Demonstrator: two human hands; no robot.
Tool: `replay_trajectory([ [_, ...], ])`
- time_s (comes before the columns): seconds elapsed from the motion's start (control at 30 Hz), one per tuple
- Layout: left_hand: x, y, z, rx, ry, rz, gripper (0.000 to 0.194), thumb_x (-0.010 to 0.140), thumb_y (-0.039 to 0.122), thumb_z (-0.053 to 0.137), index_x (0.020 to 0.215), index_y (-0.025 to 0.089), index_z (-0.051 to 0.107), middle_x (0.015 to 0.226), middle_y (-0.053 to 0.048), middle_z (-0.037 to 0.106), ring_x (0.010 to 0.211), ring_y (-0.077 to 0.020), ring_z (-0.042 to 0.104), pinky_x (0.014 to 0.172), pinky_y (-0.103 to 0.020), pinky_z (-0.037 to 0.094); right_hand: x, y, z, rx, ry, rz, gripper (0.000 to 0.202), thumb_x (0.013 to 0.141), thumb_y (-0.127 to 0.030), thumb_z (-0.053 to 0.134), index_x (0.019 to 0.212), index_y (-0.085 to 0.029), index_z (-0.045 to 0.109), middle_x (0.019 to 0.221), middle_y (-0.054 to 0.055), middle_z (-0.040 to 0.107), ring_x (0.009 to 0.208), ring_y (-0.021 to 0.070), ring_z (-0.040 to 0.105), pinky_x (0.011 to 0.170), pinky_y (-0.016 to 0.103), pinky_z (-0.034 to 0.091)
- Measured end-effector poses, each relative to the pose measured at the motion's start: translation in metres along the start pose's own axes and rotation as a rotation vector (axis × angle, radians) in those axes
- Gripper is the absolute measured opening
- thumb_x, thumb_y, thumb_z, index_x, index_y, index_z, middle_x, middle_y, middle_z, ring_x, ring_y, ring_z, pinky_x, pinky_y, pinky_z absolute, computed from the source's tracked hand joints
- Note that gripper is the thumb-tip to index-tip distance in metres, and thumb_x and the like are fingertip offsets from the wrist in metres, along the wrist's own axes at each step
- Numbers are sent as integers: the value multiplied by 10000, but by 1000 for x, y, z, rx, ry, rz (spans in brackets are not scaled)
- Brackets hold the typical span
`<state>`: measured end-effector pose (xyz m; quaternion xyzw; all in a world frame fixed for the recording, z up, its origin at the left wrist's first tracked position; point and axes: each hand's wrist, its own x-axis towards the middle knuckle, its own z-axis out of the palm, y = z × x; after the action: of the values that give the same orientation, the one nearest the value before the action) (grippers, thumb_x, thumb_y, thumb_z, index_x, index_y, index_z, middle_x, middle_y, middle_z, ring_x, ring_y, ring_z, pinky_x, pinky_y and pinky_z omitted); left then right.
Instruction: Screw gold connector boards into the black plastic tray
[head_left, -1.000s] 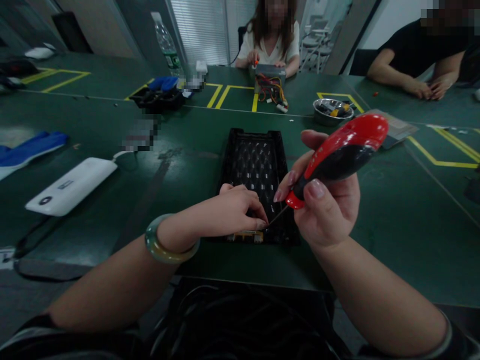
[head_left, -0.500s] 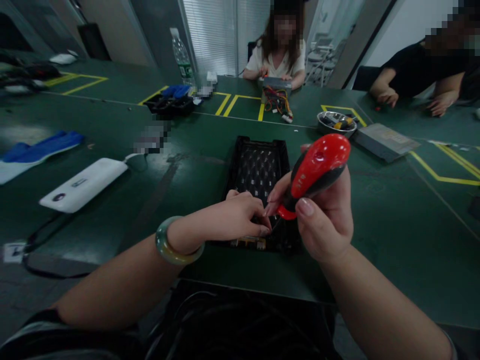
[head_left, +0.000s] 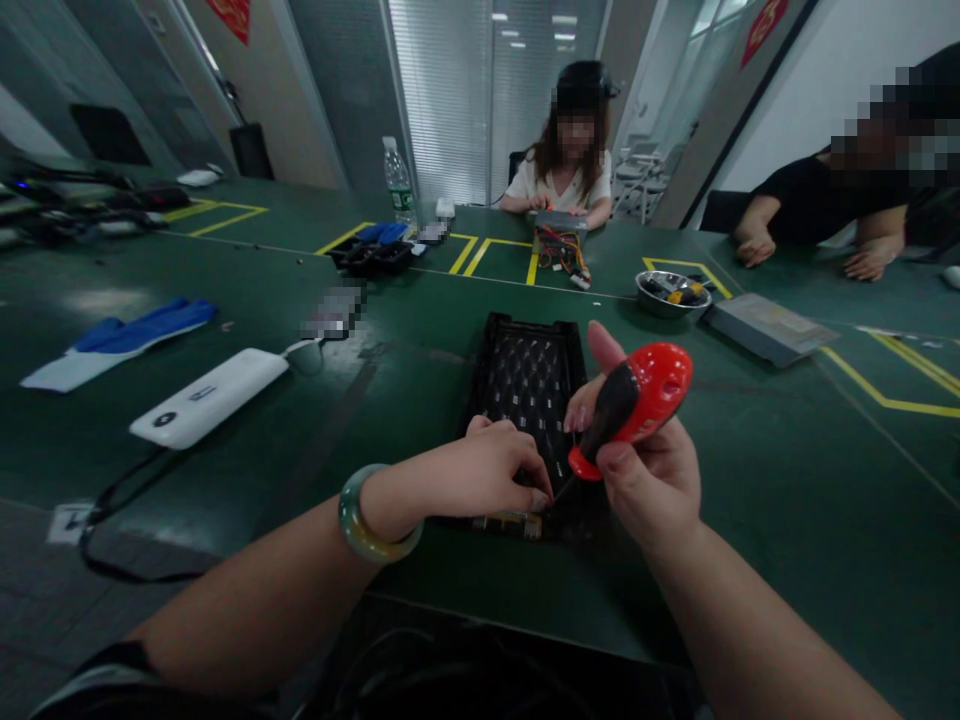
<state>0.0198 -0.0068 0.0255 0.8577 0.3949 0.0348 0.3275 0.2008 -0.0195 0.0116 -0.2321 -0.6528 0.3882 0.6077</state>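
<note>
A black case with a patterned panel (head_left: 521,385) lies on the green table in front of me, with gold-coloured parts showing at its near end. My right hand (head_left: 649,470) is closed on a screwdriver with a red and black handle (head_left: 637,400), its thin shaft pointing down-left to the case's near right part. Over the near left part of the case, my left hand (head_left: 499,465) has its fingers bent and pinched by the screwdriver's tip. What those fingertips hold, if anything, is too small to make out.
On the left lie a white power bank (head_left: 210,398) with a cable and a blue-white glove (head_left: 124,340). Farther off are a black tray (head_left: 371,255), a bottle (head_left: 399,185), a metal bowl (head_left: 673,295) and a grey metal plate (head_left: 772,325). Two people sit across the table.
The view has tilted up, so things sit lower in it. My right hand has turned the screwdriver handle, and its index finger now points up away from it.
</note>
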Motion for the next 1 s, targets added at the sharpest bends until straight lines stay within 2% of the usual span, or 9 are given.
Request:
replay_trajectory([
  [0.07,1,-2,1,0,10,4,99,894,322,700,900,280,789,1038,24,746,1109,-244,577,963,-426,279,0,-1,1,5,37,-24,571,879,-468,745,1409,-338,578,927,35,610,799,201,605,752,408,584],
  [0.17,1,-3,2,5,6,2,111,892,338,702,882,281,796,1038,17,758,1130,-259,581,982,-431,279,1,-6,5,-21,64,-13,665,927,-465,668,1537,-366,424,1027,57,636,786,217,626,767,456,585],
  [0.33,0,-1,0,15,-4,-8,123,895,353,704,919,286,804,1061,12,772,1142,-264,584,975,-417,293,3,-9,6,-20,64,-2,677,952,-492,616,1564,-435,334,1079,59,644,770,216,642,636,404,564],
  [0.4,-1,-1,-1,4,-2,4,126,894,347,701,921,276,802,1060,7,775,1140,-259,591,969,-417,296,3,-9,5,-4,56,-12,736,914,-486,696,1557,-432,342,1016,46,653,759,214,654,619,392,571],
  [0.47,-1,-1,-1,-13,0,12,119,895,329,695,910,267,796,1048,11,778,1128,-249,604,960,-412,298,3,-10,5,13,52,-10,755,885,-383,767,1531,-420,378,950,23,668,742,199,665,623,375,583],
  [0.57,-2,-1,-1,-24,-7,14,121,902,327,687,910,271,794,1037,22,778,1121,-241,614,950,-408,297,1,-14,4,91,34,-3,547,915,-214,726,1396,-358,509,916,5,720,727,161,674,653,333,593],
  [0.7,-2,0,-1,-26,-17,8,132,903,340,684,902,272,797,1024,15,777,1134,-255,605,965,-418,295,0,-17,2,173,-2,-13,354,954,-235,654,1304,-266,611,969,38,754,782,156,681,706,316,587],
  [0.9,-2,-1,-2,-9,-12,9,138,899,354,691,911,270,799,1015,-2,754,1106,-253,595,963,-422,301,1,-13,-3,137,-60,-17,565,938,-248,661,1490,-252,544,895,27,708,761,161,639,706,323,581],
  [1.0,-2,-2,0,-16,-3,37,140,897,337,679,916,260,794,1000,2,748,1057,-232,612,918,-395,319,2,-11,-3,50,-56,-32,737,819,-157,795,1491,-322,542,913,3,688,730,158,627,682,331,583],
])
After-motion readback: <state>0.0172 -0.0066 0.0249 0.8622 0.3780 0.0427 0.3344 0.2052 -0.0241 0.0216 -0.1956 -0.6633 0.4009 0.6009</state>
